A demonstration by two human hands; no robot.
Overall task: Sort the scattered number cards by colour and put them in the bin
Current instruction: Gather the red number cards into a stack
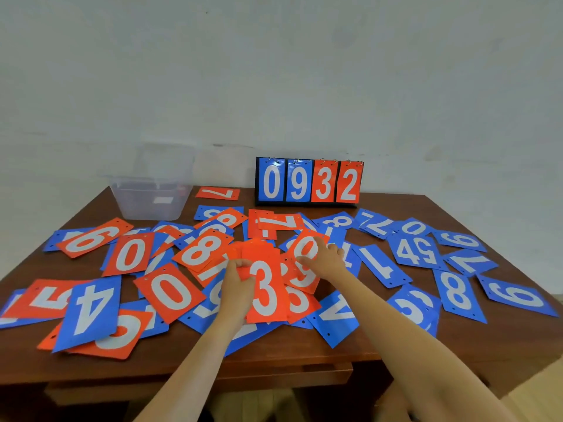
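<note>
Fingers of left hand curl round left edge of red card stack, "3" on top, mid-table. Right hand lies on loose red card beside stack; pinching or flat, cannot tell. Scattered number cards, red and blue, cover wooden table. Clear plastic bin at far-left corner; flip scoreboard at far edge.

Plain indoor room, exact kind unclear: bare scuffed pale wall across upper frame, dark wooden counter set against it, light floor lower right.

Scattered red, blue cards; clear bin
</note>
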